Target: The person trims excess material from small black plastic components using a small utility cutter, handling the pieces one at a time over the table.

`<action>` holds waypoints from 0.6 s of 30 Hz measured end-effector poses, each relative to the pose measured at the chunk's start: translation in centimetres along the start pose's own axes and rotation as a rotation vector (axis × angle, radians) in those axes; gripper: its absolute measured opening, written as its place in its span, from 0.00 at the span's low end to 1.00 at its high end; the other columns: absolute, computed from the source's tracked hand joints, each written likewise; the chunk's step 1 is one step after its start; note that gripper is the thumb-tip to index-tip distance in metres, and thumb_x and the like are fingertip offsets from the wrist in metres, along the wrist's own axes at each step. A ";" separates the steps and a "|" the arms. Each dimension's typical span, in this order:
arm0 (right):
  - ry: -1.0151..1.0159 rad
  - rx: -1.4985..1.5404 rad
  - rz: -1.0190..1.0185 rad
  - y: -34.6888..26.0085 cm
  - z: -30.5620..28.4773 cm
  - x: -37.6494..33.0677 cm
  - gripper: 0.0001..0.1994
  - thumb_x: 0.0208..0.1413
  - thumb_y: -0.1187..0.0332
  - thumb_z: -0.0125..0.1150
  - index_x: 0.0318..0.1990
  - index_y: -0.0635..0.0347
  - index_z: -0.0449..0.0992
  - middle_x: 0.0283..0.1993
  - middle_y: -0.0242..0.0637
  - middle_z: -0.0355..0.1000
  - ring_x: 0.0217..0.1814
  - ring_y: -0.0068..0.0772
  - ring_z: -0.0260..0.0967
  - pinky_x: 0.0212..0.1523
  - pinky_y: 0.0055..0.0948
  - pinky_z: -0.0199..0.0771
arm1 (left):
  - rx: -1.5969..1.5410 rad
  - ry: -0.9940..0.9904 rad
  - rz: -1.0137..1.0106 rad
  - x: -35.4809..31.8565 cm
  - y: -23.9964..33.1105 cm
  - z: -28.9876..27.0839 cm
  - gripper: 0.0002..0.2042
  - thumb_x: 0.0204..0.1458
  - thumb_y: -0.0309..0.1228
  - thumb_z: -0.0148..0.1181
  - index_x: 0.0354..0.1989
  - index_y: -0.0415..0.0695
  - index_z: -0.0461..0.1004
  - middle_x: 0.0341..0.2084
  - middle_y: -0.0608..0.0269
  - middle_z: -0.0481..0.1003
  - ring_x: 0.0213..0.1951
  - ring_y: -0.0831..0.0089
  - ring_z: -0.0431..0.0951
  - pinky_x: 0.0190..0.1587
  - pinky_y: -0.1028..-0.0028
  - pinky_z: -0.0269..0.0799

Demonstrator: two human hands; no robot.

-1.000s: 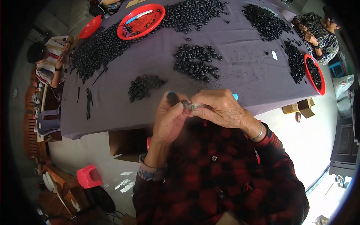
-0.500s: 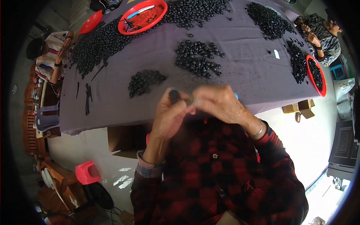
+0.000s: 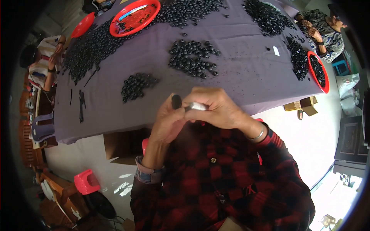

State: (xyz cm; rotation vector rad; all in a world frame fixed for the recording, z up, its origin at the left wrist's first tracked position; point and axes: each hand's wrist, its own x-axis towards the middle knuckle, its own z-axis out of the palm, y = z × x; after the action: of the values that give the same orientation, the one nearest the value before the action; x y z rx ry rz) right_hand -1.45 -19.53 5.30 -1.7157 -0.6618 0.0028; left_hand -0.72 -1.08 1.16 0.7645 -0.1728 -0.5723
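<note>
Left hand (image 3: 166, 122), curled, any grip unclear; right hand (image 3: 220, 109), grasping pale tool (image 3: 198, 106), apparently braced close for control; beads (image 3: 138, 85) beyond both, on bench (image 3: 102, 111), seemingly for reach.

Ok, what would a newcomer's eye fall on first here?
Probably the right hand gripping a shiny pale piece close to the left hand, near the front edge of the grey-purple tablecloth. Next, the large red tray at the upper left, amid heaps of small black pieces, and another red tray at the right.
</note>
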 end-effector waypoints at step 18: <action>0.261 -0.992 0.213 7.3 -3.3 1.3 0.12 0.43 0.60 0.68 0.29 0.57 0.74 0.32 0.42 0.73 0.32 0.49 0.74 0.33 0.44 0.75 | 1.440 0.645 0.437 1.0 3.5 -5.7 0.12 0.50 0.28 0.65 0.27 0.36 0.65 0.19 0.60 0.71 0.22 0.76 0.70 0.28 0.71 0.68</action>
State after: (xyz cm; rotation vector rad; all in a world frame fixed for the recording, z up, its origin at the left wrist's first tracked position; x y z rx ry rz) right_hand 3.92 -22.68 0.03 -2.6674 -0.2706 -0.4593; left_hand 3.63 3.80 -0.54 2.1850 -0.1255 0.3559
